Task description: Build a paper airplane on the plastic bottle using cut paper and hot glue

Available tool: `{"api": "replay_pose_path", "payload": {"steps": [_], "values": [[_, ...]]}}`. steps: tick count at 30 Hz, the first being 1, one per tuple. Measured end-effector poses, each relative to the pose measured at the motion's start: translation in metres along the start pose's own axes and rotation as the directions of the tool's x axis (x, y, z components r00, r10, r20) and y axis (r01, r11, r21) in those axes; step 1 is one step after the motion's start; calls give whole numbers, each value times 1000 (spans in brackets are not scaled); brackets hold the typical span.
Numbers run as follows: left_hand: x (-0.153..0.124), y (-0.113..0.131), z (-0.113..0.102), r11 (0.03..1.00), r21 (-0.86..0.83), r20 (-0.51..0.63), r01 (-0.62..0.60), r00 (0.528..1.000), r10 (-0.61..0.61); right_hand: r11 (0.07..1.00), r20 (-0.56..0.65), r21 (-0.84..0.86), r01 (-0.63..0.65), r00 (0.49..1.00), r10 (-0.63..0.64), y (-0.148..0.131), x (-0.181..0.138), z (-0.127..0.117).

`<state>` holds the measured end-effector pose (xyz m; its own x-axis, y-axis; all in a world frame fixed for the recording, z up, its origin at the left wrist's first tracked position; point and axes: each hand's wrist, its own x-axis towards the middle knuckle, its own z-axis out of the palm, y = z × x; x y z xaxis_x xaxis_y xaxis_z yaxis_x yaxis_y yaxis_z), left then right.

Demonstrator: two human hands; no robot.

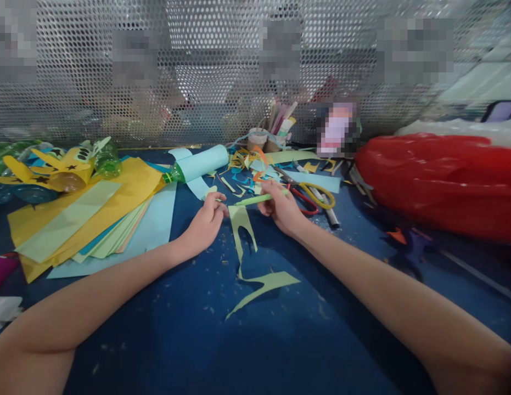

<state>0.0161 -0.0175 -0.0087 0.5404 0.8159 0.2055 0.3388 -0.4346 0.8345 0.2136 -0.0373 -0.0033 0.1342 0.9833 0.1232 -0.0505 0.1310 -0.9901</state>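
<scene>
My right hand (280, 206) is closed around a light green pen (261, 199), whose left end points toward my left hand. My left hand (208, 220) hovers over or rests on the table, its fingers loosely bent and apart. A small pale green paper piece (211, 190) shows just behind its knuckles; I cannot tell if they touch. Between and below my hands lies a pale green paper offcut (239, 216) with a curved cut-out, joined or overlapping with a jagged offcut (275, 281). Behind the left hand, a green bottle wrapped in light blue paper (203, 163) lies on its side.
Stacked coloured papers (94, 211) and a yellow paper craft with stars (74, 162) fill the left. Scissors with yellow and red handles (319, 193) and a marker (332, 216) lie right of centre, beside paper scraps (247, 162). A red plastic bag (436, 181) bulges at right before the perforated metal screen (214, 71).
</scene>
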Motion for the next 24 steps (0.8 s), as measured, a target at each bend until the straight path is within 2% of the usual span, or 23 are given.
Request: {"api": "replay_pose_path", "payload": {"steps": [10, 16, 20, 24], "values": [[-4, 3, 3, 997, 60, 26, -45, 999, 44, 999, 122, -45, 25, 992, -20, 0, -3, 2], [-5, 3, 4, 999, 30, 30, -41, 999, 40, 992, 131, -120, 35, 991, -20, 2, -4, 2], [-3, -1, 5, 998, -8, -59, -60, 996, 60, 993, 104, -107, 47, 994, -36, 3, -2, 1], [1, -4, 5, 993, -116, -93, 2, 996, -13, 996, 70, -83, 25, 997, -19, 4, 1, 0]]}}
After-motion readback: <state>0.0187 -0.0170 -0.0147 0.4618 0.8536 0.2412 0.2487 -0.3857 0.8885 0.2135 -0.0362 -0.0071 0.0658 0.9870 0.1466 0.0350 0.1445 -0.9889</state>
